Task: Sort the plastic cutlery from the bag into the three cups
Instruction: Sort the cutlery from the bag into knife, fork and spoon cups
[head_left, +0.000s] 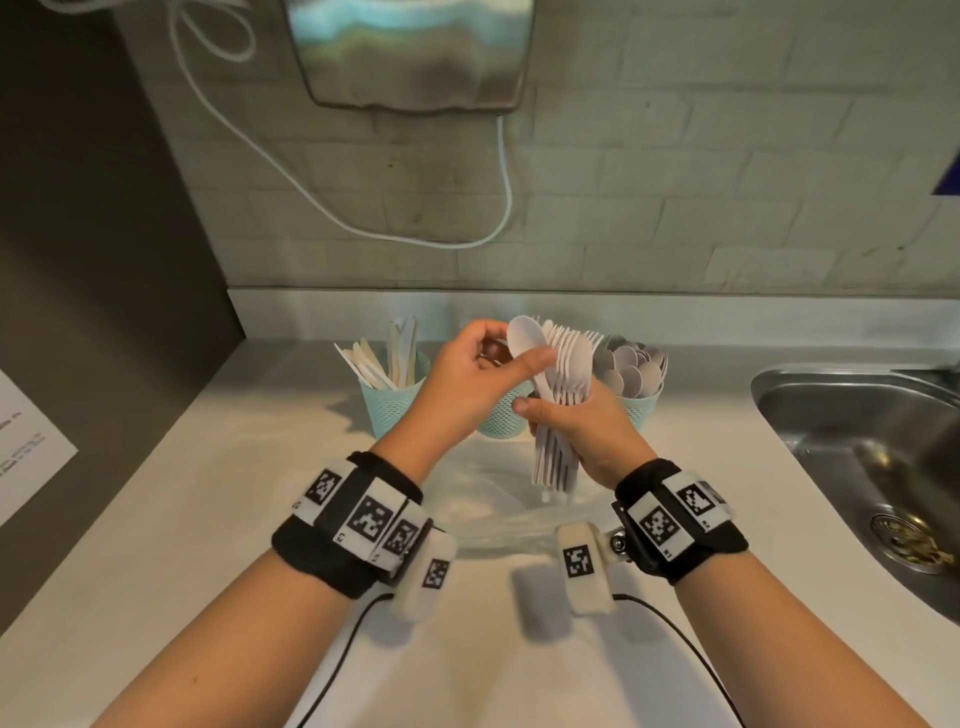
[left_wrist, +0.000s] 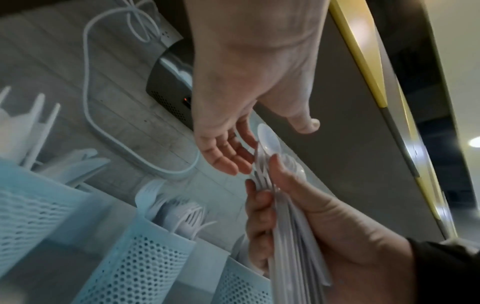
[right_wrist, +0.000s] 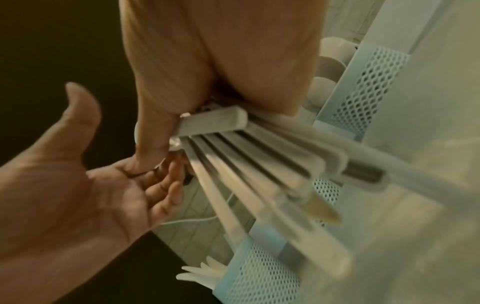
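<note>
My right hand (head_left: 571, 431) grips a fanned bundle of white plastic forks (head_left: 571, 358) upright above the counter, with one white spoon (head_left: 525, 335) at its left side. The fingers of my left hand (head_left: 467, 369) lie fairly straight against the spoon's neck, thumb apart. Behind the hands stand three teal mesh cups: the left cup (head_left: 387, 410) holds knives, the middle cup (head_left: 501, 418) is mostly hidden, the right cup (head_left: 641, 408) holds spoons. In the left wrist view the middle cup (left_wrist: 145, 257) holds forks. A clear plastic bag (head_left: 493, 514) lies flat below the bundle.
A steel sink (head_left: 857, 415) is set into the counter at the right. On the brick wall behind hang a metal dispenser (head_left: 410, 52) and a looping white cable (head_left: 504, 171). A printed sheet (head_left: 26, 441) lies at the far left.
</note>
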